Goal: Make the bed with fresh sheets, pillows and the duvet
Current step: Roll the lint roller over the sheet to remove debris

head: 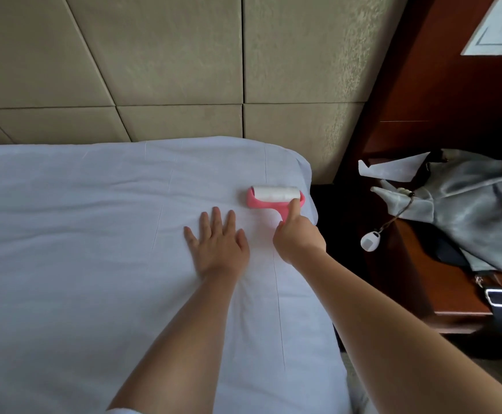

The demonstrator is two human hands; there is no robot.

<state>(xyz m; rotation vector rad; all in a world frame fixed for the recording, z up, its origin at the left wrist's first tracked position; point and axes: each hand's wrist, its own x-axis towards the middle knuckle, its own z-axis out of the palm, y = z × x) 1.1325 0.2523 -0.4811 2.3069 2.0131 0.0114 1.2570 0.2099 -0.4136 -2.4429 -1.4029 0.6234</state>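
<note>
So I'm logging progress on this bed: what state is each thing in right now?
Sheet: spread on the mattress, lightly creased.
Lint roller: lying on the sheet near the bed's corner, held by its handle.
Right hand: grips the roller's handle.
Left hand: flat on the sheet, fingers spread.
Bag: slumped on the nightstand.

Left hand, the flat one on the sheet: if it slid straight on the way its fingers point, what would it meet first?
Only more sheet, then likely the padded headboard at the bed's head. The lint roller lies off to its right.
</note>
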